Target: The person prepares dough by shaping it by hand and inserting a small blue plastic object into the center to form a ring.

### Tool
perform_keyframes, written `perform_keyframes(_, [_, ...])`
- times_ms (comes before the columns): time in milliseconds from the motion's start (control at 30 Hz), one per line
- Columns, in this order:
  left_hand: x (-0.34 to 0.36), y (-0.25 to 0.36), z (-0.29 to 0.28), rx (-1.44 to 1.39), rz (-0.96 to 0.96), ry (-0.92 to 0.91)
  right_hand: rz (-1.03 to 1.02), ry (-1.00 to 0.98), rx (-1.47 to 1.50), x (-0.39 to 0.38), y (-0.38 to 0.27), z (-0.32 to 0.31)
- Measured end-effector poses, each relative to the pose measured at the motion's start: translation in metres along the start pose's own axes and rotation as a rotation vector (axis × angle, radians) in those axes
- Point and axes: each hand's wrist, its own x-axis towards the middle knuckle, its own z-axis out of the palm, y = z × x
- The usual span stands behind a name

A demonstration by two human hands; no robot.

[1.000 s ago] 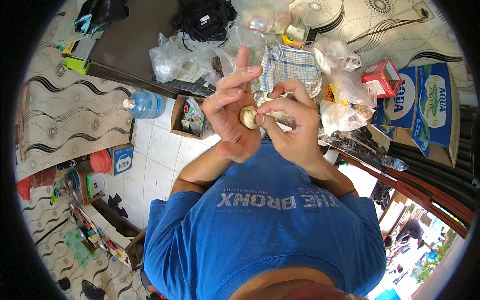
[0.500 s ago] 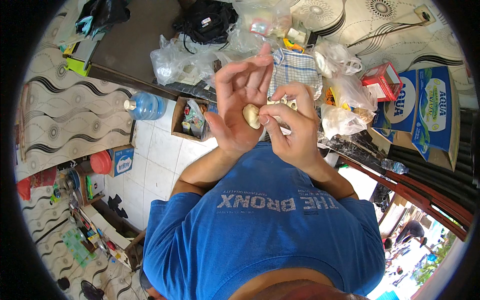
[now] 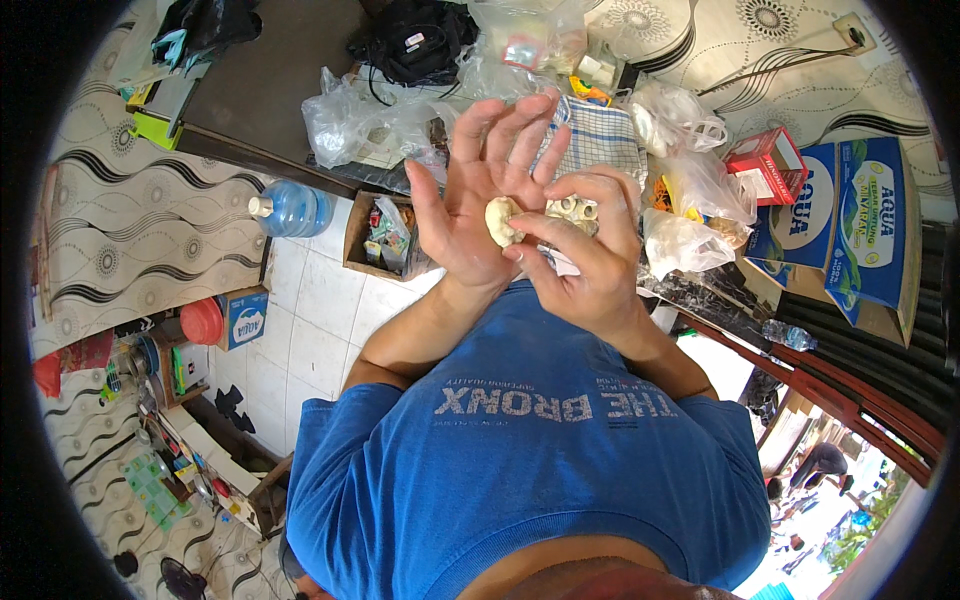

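Note:
A small pale lump of dough point(image 3: 500, 222) rests on the palm of my left hand point(image 3: 480, 195). That palm is turned up with its fingers spread and its thumb held away. My right hand point(image 3: 597, 250) comes in from the right, its fingers bent; the index fingertip presses on the dough and the thumb tip is by its lower edge. Partly hidden behind my right hand are several small pale rounded pieces with hollow-looking tops point(image 3: 572, 208). Beyond my fingers lies a blue-and-white checked cloth point(image 3: 603, 130).
Clear plastic bags point(image 3: 350, 125) and a black bag point(image 3: 412, 45) crowd the far side. To the right are white bags point(image 3: 685, 240), a red box point(image 3: 765, 165) and a blue carton point(image 3: 865, 220). At left stand a water jug point(image 3: 295, 210) and a wooden box point(image 3: 360, 235) of packets.
My left fingers have spread wider and the thumb has swung outward. My right fingers have gone from pinching the dough's edge to pressing on its face, uncovering more of the pale pieces behind.

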Motion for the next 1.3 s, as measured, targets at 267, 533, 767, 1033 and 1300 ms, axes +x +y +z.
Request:
perform_keyframes(267, [-0.005,-0.005,0.002,0.141,-0.064,-0.079,0.071,-0.046,0.02,0.007,0.003,-0.008])
perform_keyframes(533, [-0.005,-0.006,0.005,-0.089,-0.295,0.134,0.046,-0.049,-0.06,0.001,0.003,-0.01])
perform_keyframes(767, [0.001,0.002,0.002,-0.202,-0.507,0.27,-0.04,-0.136,-0.106,-0.004,0.011,-0.011])
perform_keyframes(1033, [-0.006,-0.003,0.009,-0.032,-0.657,0.214,0.132,-0.137,0.064,0.002,0.011,-0.017])
perform_keyframes(1300, [-0.005,-0.013,0.004,-0.112,-0.519,0.211,-0.03,0.073,-0.248,-0.022,0.011,-0.001])
